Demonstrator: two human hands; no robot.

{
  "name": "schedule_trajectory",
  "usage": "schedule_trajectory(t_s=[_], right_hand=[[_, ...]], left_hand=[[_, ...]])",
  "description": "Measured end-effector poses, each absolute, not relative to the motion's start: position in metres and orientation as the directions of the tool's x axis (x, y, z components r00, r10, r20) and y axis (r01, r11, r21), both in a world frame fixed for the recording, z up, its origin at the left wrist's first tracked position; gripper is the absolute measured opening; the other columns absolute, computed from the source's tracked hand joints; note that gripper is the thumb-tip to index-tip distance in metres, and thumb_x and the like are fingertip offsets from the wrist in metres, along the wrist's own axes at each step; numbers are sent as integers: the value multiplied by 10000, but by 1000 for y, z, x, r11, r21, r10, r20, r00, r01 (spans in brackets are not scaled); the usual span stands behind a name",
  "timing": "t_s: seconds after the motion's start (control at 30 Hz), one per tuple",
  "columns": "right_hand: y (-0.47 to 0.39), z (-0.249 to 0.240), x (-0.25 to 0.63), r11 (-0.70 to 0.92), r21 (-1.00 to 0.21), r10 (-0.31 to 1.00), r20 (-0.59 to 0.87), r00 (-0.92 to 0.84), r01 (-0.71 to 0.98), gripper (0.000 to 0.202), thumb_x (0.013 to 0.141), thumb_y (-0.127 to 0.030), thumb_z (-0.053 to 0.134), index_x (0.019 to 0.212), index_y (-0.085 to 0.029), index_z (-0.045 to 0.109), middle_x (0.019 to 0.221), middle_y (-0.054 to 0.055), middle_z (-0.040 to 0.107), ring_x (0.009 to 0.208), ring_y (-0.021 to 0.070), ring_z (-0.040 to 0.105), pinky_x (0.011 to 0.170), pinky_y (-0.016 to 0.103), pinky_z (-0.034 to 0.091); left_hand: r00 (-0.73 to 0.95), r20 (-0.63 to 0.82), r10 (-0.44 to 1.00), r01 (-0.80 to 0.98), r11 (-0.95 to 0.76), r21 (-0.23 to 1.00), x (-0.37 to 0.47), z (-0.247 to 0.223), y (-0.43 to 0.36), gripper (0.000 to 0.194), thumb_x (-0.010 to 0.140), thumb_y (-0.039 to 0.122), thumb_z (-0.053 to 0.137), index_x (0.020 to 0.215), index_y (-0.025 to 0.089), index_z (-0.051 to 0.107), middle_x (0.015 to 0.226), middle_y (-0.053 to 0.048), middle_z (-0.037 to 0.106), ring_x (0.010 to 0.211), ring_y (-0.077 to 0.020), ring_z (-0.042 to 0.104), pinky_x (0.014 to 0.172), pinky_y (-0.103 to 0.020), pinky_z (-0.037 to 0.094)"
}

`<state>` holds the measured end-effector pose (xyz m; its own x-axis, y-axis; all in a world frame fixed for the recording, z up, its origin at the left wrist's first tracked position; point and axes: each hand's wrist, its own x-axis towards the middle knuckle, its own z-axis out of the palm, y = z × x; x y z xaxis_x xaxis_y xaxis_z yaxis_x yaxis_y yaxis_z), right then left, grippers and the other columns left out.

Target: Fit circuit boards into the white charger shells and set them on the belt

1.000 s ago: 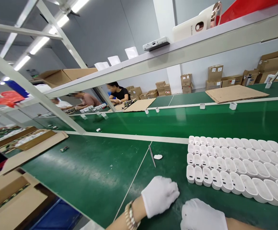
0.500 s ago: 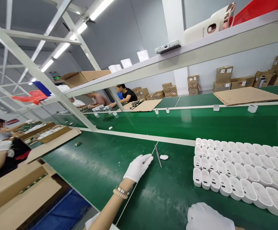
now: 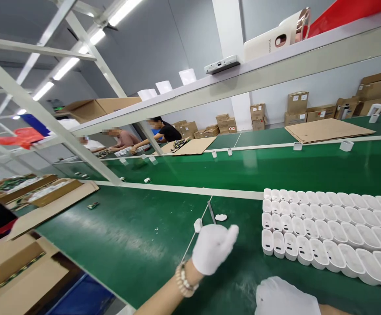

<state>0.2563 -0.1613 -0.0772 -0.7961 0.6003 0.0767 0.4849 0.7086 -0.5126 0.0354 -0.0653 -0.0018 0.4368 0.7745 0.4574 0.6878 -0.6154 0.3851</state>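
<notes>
My left hand (image 3: 214, 248), in a white glove with a beaded bracelet at the wrist, is over the green bench (image 3: 121, 236). Its thumb stretches out to the right, and I see nothing held in it. Just beyond its knuckles stands a small white plastic housing (image 3: 197, 225). A thin grey metal tool (image 3: 211, 211) lies past the hand, its near end covered by the glove. Beside the tool rests a flat white lump (image 3: 221, 217). At the bottom edge is my right hand (image 3: 285, 297), also gloved; its fingers are tucked out of sight.
Several rows of white open housings (image 3: 318, 232) stand at the right. A green conveyor belt (image 3: 259, 170) runs behind a pale rail. Above it, a shelf (image 3: 269, 81) carries a cream device (image 3: 272, 41). Cardboard (image 3: 55, 205) and boxes lie left. Other people work farther back.
My left hand has come nearer and to the right, its thumb now out. The white housing shows where the hand was. My right hand stays low. The view has shifted slightly right.
</notes>
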Motion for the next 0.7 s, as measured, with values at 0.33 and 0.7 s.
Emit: schedule_trajectory(t_s=[0.33,0.7], right_hand=[[-143,-93,224,675,-406,673,-5,-740,617,209,866,-253,633,673,-174,636,623,-6,622,500,107,475,465,237,306],[-149,-40,239,825,-279,494,-69,-867,492,136,774,-211,711,654,-203,650,605,-46,579,507,122,355,432,264,178]], left_hand=[[651,590,477,476,-862,172,93,-26,-65,356,972,401,404,836,203,667,472,31,546,425,-143,492,496,-295,314],[835,392,386,424,-906,-10,100,-34,-61,150,873,261,577,729,223,554,528,47,575,461,-131,538,483,-305,239]])
